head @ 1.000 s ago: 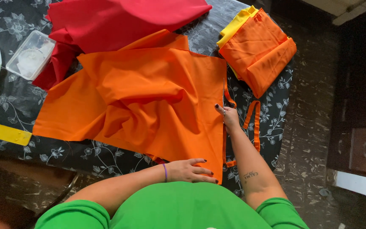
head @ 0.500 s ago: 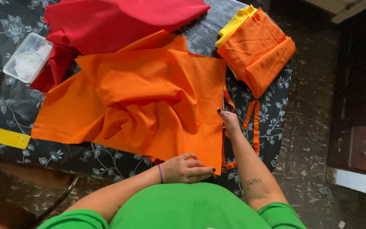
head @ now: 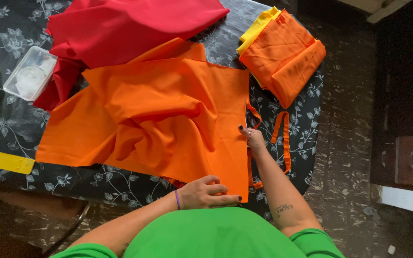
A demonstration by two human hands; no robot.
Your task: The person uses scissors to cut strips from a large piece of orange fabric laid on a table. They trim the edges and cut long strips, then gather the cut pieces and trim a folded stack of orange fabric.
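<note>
Lying spread over the counter [head: 307, 119] with its dark flowered cover, the orange cloth [head: 158, 114] is filling the middle, rumpled into folds, with its near right corner hanging at the counter's edge. The left hand [head: 206, 192] is pinching that near corner, fingers curled closed on the fabric. The right hand [head: 252, 138] is resting on the cloth's right edge, fingers bent and gripping the hem beside a thin orange strap [head: 283, 141] that is trailing over the counter. A red cloth [head: 120, 28] is lying past the orange one, touching it. A folded orange and yellow stack [head: 283, 55] is sitting at the far right, and a clear plastic box [head: 29, 71] is sitting at the left
</note>
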